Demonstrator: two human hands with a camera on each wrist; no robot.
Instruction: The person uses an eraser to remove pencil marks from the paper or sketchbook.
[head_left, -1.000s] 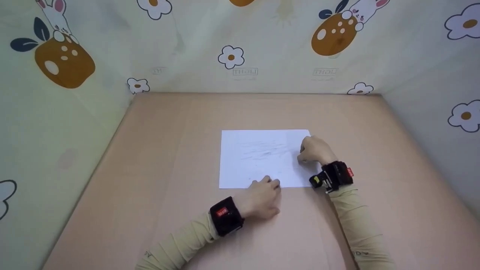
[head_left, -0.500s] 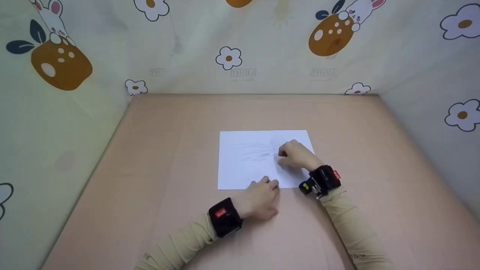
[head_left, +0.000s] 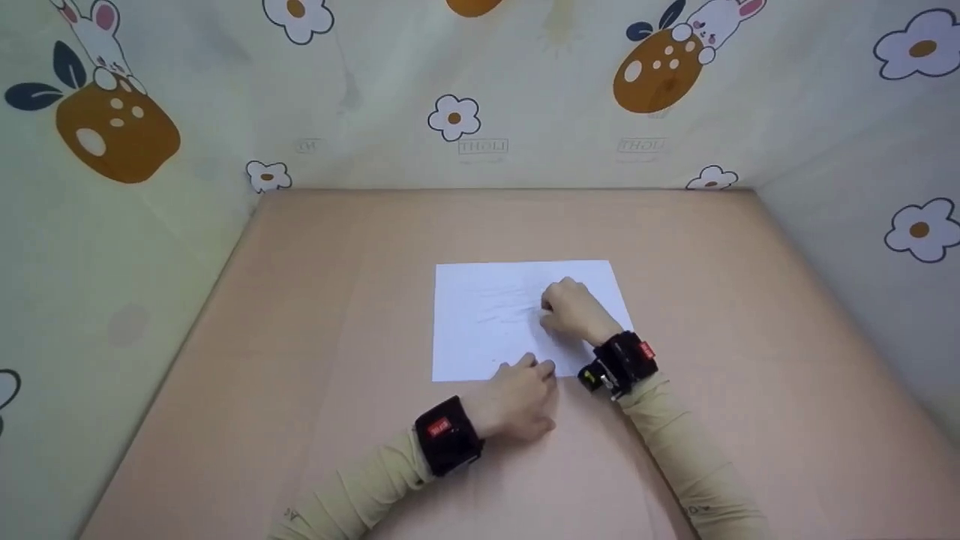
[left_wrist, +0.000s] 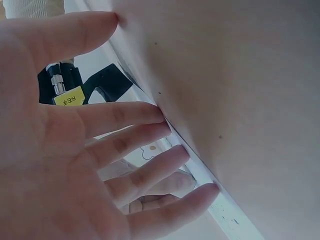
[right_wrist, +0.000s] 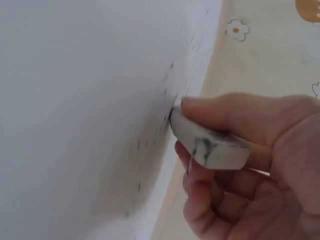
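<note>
A white sheet of paper [head_left: 461, 341] with faint grey streaks lies flat on the table. My right hand [head_left: 579, 309] is over the right half of the sheet. In the right wrist view, its thumb and fingers pinch a white eraser [right_wrist: 212, 145] with dark smudges, its tip against the paper among dark crumbs. In the head view the eraser is hidden by the hand. My left hand [head_left: 517, 397] has its fingertips on the sheet's near edge and its thumb on the table. The left wrist view shows those fingers spread and nearly straight, holding nothing.
A tan table surface [head_left: 337, 300] surrounds the sheet. Behind it and along the sides hangs a pale cloth [head_left: 375, 90] printed with flowers, rabbits and orange fruit. A black wrist camera [head_left: 619, 364] sits close above the paper's near right corner.
My right hand has slid left across the paper, from near its right edge towards the streaks in the middle. The left hand stays where it was on the near edge.
</note>
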